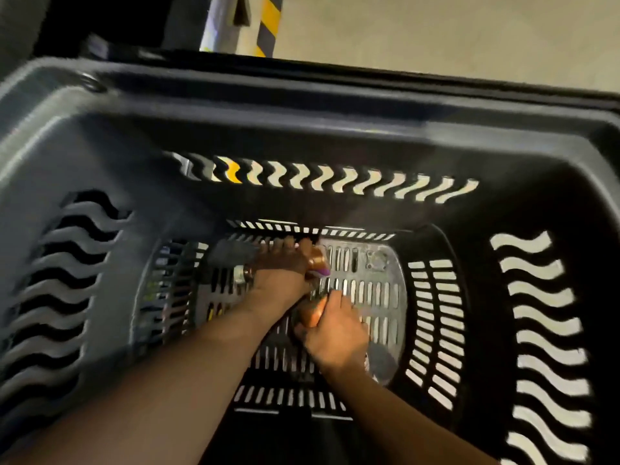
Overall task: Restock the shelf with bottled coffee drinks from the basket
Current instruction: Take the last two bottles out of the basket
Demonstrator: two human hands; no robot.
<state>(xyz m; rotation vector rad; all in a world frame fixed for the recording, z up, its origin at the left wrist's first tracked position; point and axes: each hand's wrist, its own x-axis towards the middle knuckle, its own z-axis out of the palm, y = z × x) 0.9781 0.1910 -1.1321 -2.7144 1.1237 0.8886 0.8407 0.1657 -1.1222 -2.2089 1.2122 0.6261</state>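
Observation:
I look straight down into a deep dark plastic basket (302,129) with wavy slots in its walls. Both my hands reach to its slotted floor. My left hand (281,266) is closed around a brown coffee bottle (317,260) lying near the far side; a purple patch of its label shows by my thumb. My right hand (332,333) grips a second brown bottle (312,313), just nearer to me. Both bottles are mostly hidden by my fingers. The frame is blurred. No shelf is in view.
The basket's walls rise high around my forearms on every side. Beyond its far rim lies pale floor (436,31) and a post with yellow and black stripes (266,21). A dark shape (100,21) stands at the upper left.

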